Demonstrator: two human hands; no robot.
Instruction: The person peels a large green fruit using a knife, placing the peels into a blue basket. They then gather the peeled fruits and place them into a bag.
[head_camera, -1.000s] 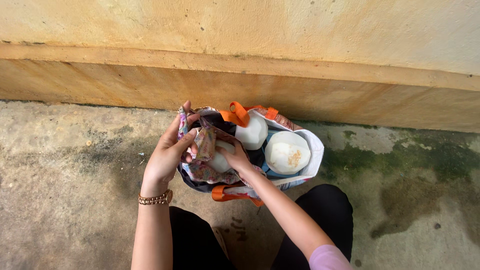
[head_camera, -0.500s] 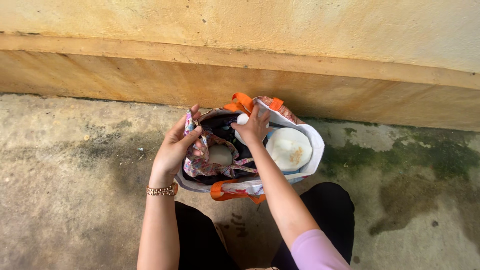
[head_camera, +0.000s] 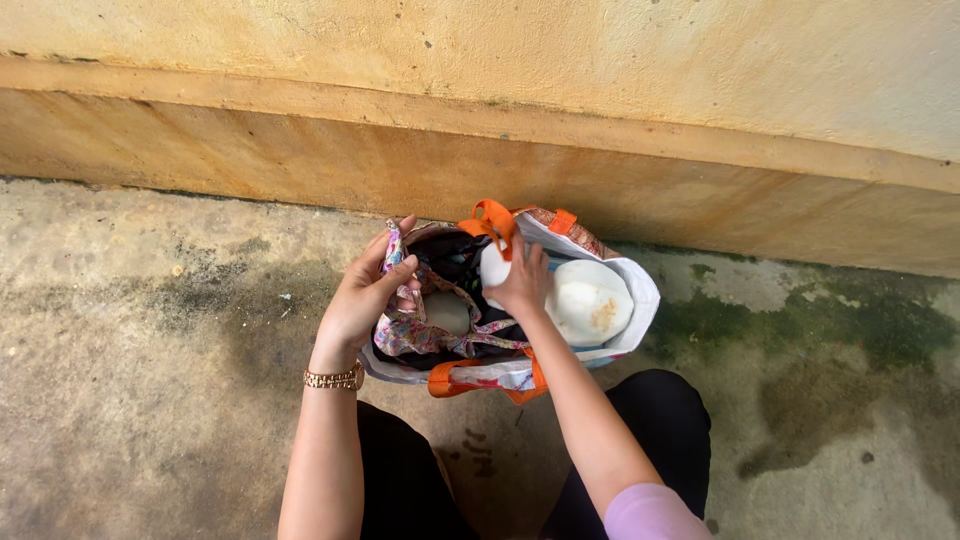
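gold bracelet (head_camera: 335, 379), lilac sleeve (head_camera: 651, 512), black trousers (head_camera: 410, 480)

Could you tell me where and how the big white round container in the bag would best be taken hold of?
Probably by its rim, from straight above. The white round container lies flat, its broad top facing up, wedged into the right end of the bag, so its sides are mostly hidden. A wide grip across the top edge suits. The right hand is beside it; the left hand holds the bag's left edge.

I've got one cam only, head-mounted, looking steeply down and fwd at the concrete floor (head_camera: 150, 400) and base of the yellow wall (head_camera: 600, 90). Close range: my forearms enter from the bottom edge, bag (head_camera: 630, 290) sits mid-frame. No 2nd view to overlap.
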